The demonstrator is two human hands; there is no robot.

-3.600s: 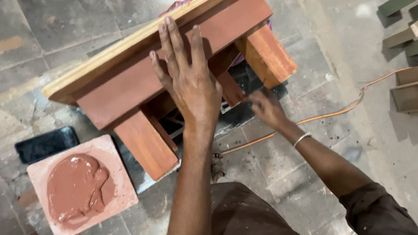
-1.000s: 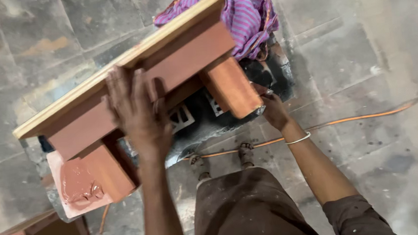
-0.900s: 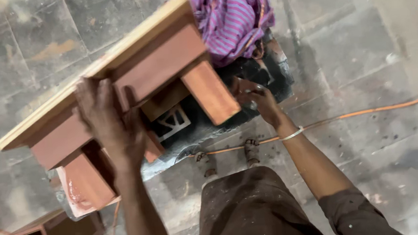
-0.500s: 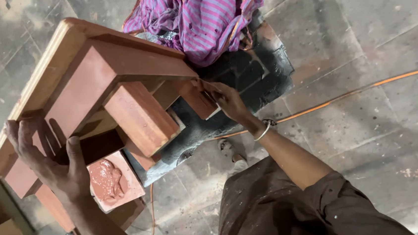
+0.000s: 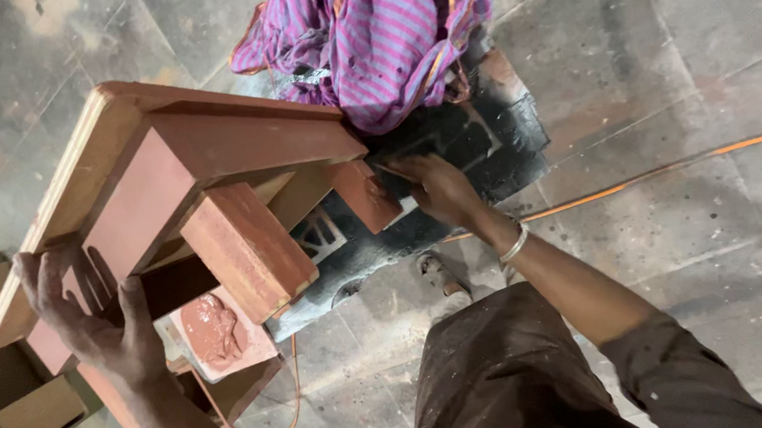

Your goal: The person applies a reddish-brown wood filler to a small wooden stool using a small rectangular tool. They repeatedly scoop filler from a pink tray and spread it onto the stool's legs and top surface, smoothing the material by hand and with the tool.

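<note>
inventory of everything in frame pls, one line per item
wooden stool: 1, reddish-brown with pale plank top, tipped on its side, centre left
striped cloth: 1, purple and pink, bunched at top centre
dark mat: 1, black with pale pattern, on the floor under the cloth and stool
putty slab: 1, pink board with a reddish-brown blob, under the stool, lower left
orange cord: 1, running across the floor to the right edge
open wooden box: 1, brown, bottom-left corner
stone floor: grey, stained
bangle: 1, silver, on the right wrist
left hand: grips the stool's lower end
right hand: at a stool leg, centre
</note>
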